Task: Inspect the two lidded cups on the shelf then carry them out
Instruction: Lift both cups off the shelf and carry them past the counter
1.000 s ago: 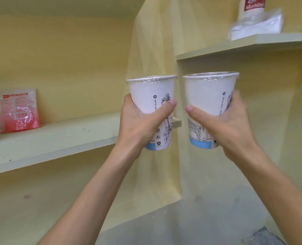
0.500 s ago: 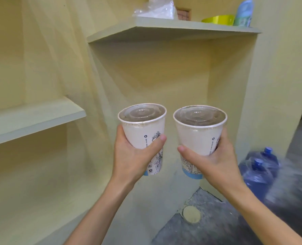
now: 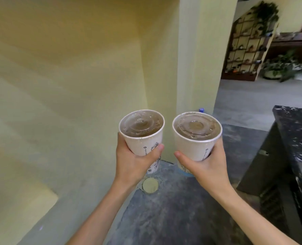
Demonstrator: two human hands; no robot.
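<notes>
I hold two white paper cups with clear plastic lids, side by side and upright in front of me. My left hand [image 3: 132, 161] wraps around the left cup [image 3: 143, 137]. My right hand [image 3: 206, 167] grips the right cup [image 3: 194, 140]. Both cups carry black line drawings and a blue band at the base. Brownish liquid shows through the lids. The cups stand a little apart and do not touch.
A yellow wall [image 3: 67, 85] and pillar [image 3: 196, 59] fill the left and centre. A dark marble counter [image 3: 295, 147] stands at the right. Grey floor [image 3: 164, 218] with a round drain cover [image 3: 150, 183] lies below. A wooden shelf unit [image 3: 243, 50] with plants is far right.
The view has swung right, away from the shelves, and the cups have come with it. The counter and the room beyond the pillar have come into view. Both hands keep their grip.
</notes>
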